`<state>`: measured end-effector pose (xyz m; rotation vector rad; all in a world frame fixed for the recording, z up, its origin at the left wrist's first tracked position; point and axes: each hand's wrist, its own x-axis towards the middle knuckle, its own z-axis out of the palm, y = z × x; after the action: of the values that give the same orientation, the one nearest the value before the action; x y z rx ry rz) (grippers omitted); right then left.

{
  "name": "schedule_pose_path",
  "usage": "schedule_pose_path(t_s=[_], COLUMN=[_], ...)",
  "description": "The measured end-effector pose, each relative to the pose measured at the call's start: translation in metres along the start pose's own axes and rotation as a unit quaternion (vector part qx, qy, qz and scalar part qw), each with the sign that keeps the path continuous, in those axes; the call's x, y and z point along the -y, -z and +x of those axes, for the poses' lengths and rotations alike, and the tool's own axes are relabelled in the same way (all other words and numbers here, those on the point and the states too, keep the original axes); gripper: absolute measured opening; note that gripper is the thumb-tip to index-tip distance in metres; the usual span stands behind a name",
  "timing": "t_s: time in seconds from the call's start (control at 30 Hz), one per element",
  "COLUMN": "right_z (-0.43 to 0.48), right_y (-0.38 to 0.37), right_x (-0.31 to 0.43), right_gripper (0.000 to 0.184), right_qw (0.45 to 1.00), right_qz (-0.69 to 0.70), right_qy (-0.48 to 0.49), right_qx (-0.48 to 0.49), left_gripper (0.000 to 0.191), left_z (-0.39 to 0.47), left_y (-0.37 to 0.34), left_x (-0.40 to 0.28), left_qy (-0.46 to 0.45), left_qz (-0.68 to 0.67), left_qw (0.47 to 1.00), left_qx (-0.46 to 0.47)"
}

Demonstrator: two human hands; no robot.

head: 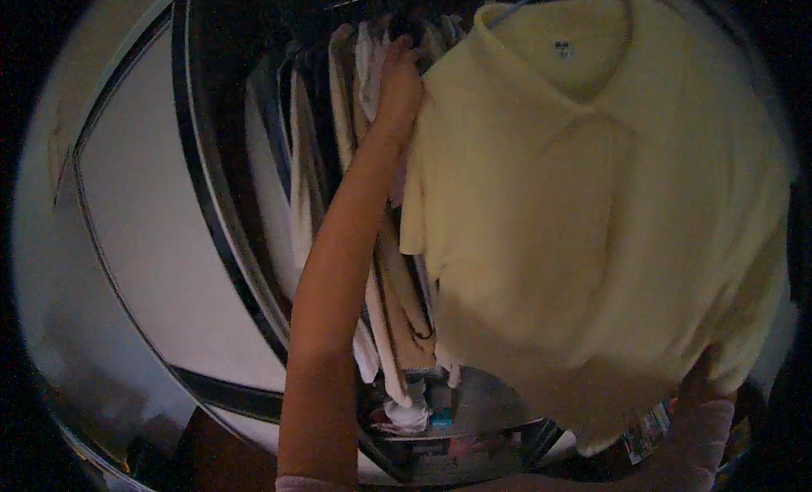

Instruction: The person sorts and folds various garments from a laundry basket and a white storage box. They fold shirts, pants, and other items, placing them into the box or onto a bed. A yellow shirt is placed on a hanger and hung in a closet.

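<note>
A pale yellow collared shirt [539, 207] hangs on a hanger close in front of me and fills the right half of the view. My left hand [403, 64] is raised just left of its collar, against the hanging clothes [346, 99] behind; what its fingers hold, if anything, cannot be made out. My right hand [701, 371] is at the shirt's lower right, mostly hidden by the cloth, so its grip is unclear. Beige, white and dark garments hang in a row to the left of the shirt.
A white wardrobe door panel [152, 207] with dark edging stands at the left. Below the garments, a crumpled white cloth [406, 416] and a small blue item [441, 418] lie on a low surface. Printed papers [650, 432] show at the lower right.
</note>
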<state>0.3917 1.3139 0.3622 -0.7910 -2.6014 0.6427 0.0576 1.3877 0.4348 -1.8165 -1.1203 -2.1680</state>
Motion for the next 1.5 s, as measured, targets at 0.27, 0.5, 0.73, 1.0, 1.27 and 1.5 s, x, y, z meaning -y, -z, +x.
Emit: schedule_pose_path(t_s=[0.27,0.5,0.73,1.0,1.27,1.5], right_z=[-0.019,0.081,0.299,0.403,0.427,0.403], right_y=[0.017,0.048,0.108,0.123,0.123,0.087], right_x=[-0.039,-0.022,0.068,0.078,0.072,0.038], right_gripper=[0.038,0.039,0.040,0.040,0.041,0.042], right_qw=[0.993,0.955,0.850,0.833,0.835,0.830], right_qz=[-0.038,-0.109,-0.198,-0.200,-0.177,-0.139], right_qy=[-0.009,0.133,0.197,0.143,0.161,0.221], right_qx=[-0.111,-0.241,-0.447,-0.496,-0.495,-0.493], left_gripper=[0.037,0.035,0.033,0.031,0.029,0.027], left_z=[0.006,0.008,0.014,0.005,-0.108,-0.343], left_y=[-0.039,-0.017,0.064,0.081,0.019,-0.065], left_x=[0.089,0.125,0.117,0.141,0.187,0.247], left_qy=[0.112,0.128,0.091,0.055,-0.011,0.132], left_qz=[0.196,0.243,0.286,0.321,0.306,0.219], left_qw=[0.974,0.961,0.954,0.945,0.951,0.957], left_qx=[-0.018,-0.021,-0.029,-0.038,-0.031,0.135])
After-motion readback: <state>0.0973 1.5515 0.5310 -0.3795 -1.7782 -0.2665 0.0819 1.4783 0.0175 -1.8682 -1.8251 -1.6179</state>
